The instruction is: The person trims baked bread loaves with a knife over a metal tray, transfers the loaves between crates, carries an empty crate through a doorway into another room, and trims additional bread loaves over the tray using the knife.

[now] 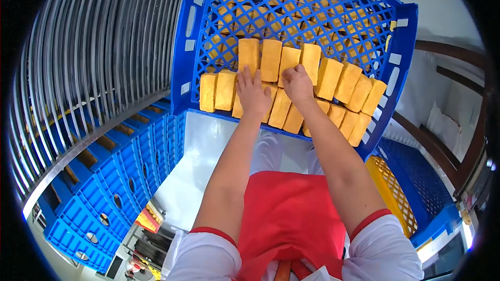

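Observation:
Two uneven rows of yellow-orange rectangular blocks [211, 92], which look like food, stand in the front part of a blue lattice crate [219, 75]. My left hand [252, 94] lies over the blocks at left of centre, fingers stretched out and apart. Its fingertips touch the lower end of a back-row block [248, 53]. To its right, my right hand [298, 84] has its fingers bent together on the lower end of a shorter-looking yellow block [289, 62]. The palm hides part of the front row behind it.
Through the lattice, more yellow blocks [245, 15] show in a layer underneath. A rack of metal bars [104, 36] stands at left above stacked blue crates [99, 197]. A yellow crate [388, 187] and a dark blue crate [416, 177] are at lower right, near a brown frame [432, 140].

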`<state>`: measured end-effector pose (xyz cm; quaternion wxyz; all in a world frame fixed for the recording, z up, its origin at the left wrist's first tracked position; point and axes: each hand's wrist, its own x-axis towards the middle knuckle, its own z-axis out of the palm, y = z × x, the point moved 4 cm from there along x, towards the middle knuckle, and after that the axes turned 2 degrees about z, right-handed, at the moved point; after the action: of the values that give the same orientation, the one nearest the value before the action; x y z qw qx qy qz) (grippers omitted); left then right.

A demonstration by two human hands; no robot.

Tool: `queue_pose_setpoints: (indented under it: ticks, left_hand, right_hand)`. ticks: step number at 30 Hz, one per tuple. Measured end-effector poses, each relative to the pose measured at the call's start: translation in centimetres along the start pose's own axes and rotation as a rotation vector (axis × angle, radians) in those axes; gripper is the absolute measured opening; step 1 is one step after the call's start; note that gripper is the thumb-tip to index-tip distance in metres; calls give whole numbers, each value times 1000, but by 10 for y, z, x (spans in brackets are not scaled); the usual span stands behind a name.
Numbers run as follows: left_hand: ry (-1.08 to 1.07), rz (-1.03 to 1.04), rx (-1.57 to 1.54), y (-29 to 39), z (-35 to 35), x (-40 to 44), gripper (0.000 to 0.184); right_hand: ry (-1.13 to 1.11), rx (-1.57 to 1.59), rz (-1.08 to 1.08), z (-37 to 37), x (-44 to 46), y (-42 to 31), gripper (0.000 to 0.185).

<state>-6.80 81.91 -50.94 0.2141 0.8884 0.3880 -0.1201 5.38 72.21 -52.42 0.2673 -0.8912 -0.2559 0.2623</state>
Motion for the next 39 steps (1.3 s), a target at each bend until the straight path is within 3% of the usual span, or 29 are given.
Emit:
queue_pose_setpoints:
  ticks: [3, 9, 13, 16, 18, 19, 20, 21, 22, 23, 24, 26, 28, 30, 32, 35, 37, 39]
  left_hand:
    - [-9, 5, 23, 0, -1, 1, 64]
    - [-14, 37, 42, -2, -1, 0, 66]
    - [-116, 11, 15, 3, -13, 0, 72]
    - [-51, 65, 120, 21, -23, -2, 76]
    - [-84, 243, 222, 42, -20, -3, 76]
    - [-230, 325, 254, 54, -18, -6, 77]
    - [-230, 335, 257, 69, -25, -8, 77]
    - [-491, 443, 352, 87, -22, -14, 79]
    - [-751, 550, 449, 101, -18, -22, 81]
    - [-746, 567, 460, 114, -19, -14, 81]
    - [-991, 556, 381, 126, -15, -5, 83]
    - [-1230, 550, 317, 136, -6, -7, 85]
    - [-370, 585, 242, 137, -8, 6, 87]
    - [-322, 615, 269, 160, -12, 24, 87]
    - [-210, 585, 407, 177, -10, 46, 90]
    - [-407, 519, 307, 177, 3, 52, 89]
    - [-576, 600, 428, 176, 9, 49, 82]
    - [-824, 545, 621, 193, -15, 28, 74]
  right_hand:
    - [-27, -17, 48, -1, 4, -6, 11]
    - [-141, -361, 69, -10, 11, -17, 20]
    - [-523, -182, 305, -76, -25, 3, 35]
    - [-268, -277, 464, -140, -82, 103, 37]
    - [-26, -406, 602, -207, -135, 163, 33]
    - [-20, -500, 613, -236, -164, 198, 36]
    - [-15, -592, 623, -259, -192, 221, 57]
    - [19, -572, 789, -276, -222, 232, 86]
    - [25, -460, 857, -291, -241, 223, 93]
    - [50, -451, 783, -288, -283, 287, 90]
    - [67, -441, 795, -290, -306, 305, 90]
    - [-163, -251, 1145, -282, -346, 330, 87]
    - [-131, -227, 1128, -273, -363, 302, 84]
    - [-98, -208, 1119, -258, -380, 277, 82]
    - [88, -135, 977, -239, -403, 271, 77]
    - [180, -102, 1018, -222, -449, 275, 73]
    - [241, -5, 1042, -211, -479, 271, 67]
    - [302, 151, 1153, -211, -494, 253, 49]
